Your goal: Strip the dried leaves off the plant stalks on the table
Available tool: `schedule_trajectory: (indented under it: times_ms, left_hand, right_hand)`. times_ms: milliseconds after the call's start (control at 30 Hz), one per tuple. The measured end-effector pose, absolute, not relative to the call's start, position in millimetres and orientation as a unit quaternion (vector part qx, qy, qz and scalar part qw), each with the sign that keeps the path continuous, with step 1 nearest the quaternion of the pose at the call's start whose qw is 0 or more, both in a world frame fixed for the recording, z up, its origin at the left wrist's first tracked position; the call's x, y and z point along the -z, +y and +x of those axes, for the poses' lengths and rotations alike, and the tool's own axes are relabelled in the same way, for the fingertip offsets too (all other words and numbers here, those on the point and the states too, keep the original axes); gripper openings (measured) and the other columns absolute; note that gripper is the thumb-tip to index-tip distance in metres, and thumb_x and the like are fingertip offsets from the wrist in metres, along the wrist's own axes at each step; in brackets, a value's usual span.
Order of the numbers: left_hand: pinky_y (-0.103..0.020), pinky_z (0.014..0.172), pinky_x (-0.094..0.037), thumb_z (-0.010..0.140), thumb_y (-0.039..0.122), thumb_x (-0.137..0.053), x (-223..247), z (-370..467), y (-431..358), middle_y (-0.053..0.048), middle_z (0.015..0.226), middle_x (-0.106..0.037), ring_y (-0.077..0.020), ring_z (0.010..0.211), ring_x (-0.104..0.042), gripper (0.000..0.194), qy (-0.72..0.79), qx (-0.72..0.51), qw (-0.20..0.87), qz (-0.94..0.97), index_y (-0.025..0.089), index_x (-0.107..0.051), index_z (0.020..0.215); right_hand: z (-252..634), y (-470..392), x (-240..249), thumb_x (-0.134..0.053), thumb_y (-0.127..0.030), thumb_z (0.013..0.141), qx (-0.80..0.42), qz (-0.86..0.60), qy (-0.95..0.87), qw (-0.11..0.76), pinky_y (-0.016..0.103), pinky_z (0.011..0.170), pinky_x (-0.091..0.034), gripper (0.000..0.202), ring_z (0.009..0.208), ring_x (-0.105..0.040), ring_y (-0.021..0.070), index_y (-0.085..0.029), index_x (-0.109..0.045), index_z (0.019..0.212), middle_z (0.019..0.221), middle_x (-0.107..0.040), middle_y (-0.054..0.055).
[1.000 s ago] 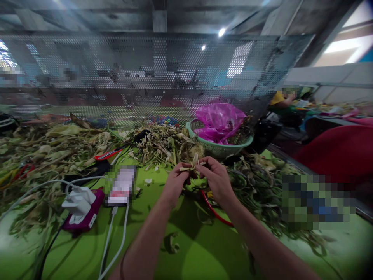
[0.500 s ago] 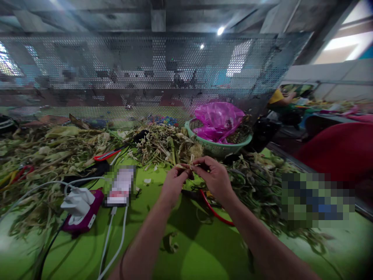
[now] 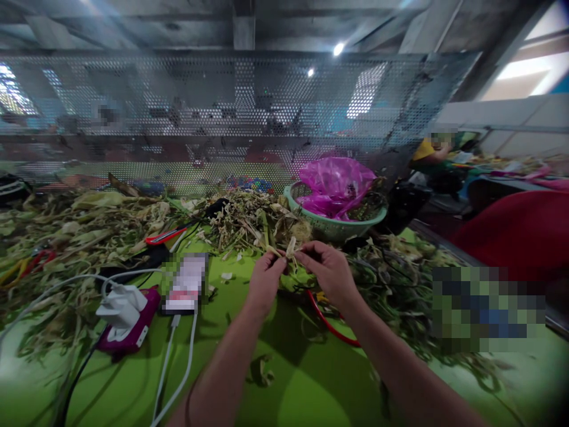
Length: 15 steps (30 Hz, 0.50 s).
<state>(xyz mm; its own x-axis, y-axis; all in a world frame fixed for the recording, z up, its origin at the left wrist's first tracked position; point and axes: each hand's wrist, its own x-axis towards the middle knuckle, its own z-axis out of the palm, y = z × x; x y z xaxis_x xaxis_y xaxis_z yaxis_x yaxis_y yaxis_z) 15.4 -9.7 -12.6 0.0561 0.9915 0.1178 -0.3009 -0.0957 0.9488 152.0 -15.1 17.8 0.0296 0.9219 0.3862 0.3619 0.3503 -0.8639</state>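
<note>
Both hands meet above the green table, fingers pinched around a pale, dried flower-like piece of plant. My left hand grips its left side between thumb and forefinger. On the other side, my right hand pinches it the same way, fingertips a little apart from the left ones. Just behind the hands lies a heap of dried plant scraps. A red curved handle shows under my right wrist; the rest of that tool is partly hidden.
A green basket with a pink plastic bag stands behind. Left are a phone, a purple power strip with white cables, and an orange-red cutter. Greenish stems lie right. A perforated metal screen rises at the back.
The fingertips have drawn slightly apart, and more of the pale dried piece shows between them, spread wider. The view has shifted slightly; the surrounding things stay put.
</note>
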Motion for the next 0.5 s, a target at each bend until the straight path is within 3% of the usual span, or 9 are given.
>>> schedule_trajectory:
  times_ms: [133, 233, 500]
  left_hand:
    - [-0.021, 0.057, -0.031, 0.071, 0.025, -0.059, 14.4, 15.1, -8.3, 0.003, 0.062, -0.051, -0.0094, 0.060, -0.042, 0.011, 0.381, -0.563, 0.552, 0.483, 0.017, -0.062, 0.076]
    - [-0.021, 0.058, -0.032, 0.069, 0.024, -0.059, 13.3, 15.2, -9.3, 0.003, 0.063, -0.053, -0.0094, 0.060, -0.042, 0.011, 0.380, -0.561, 0.551, 0.487, 0.017, -0.064, 0.075]
    - [-0.020, 0.060, -0.036, 0.068, 0.022, -0.058, 4.8, 15.9, -11.8, 0.001, 0.067, -0.058, -0.0089, 0.061, -0.045, 0.013, 0.379, -0.596, 0.572, 0.417, 0.016, -0.064, 0.077]
  right_hand:
    - [150.1, -18.1, -21.2, -0.062, -0.032, 0.078, -0.183, -0.472, -0.693, 0.513, 0.029, 0.069, -0.043, 0.013, 0.071, -0.056, 0.0179, -0.020, -0.065, 0.078, 0.075, -0.063, 0.003]
    - [148.9, -16.7, -20.1, -0.061, -0.031, 0.079, -0.180, -0.459, -0.695, 0.524, 0.029, 0.072, -0.043, 0.012, 0.075, -0.057, 0.0182, -0.020, -0.065, 0.079, 0.078, -0.064, 0.003]
    - [144.8, -15.8, -18.1, -0.060, -0.044, 0.079, -0.277, -0.508, -0.655, 0.485, 0.023, 0.051, -0.036, 0.027, 0.055, -0.044, 0.0118, -0.017, -0.059, 0.076, 0.063, -0.054, -0.001]
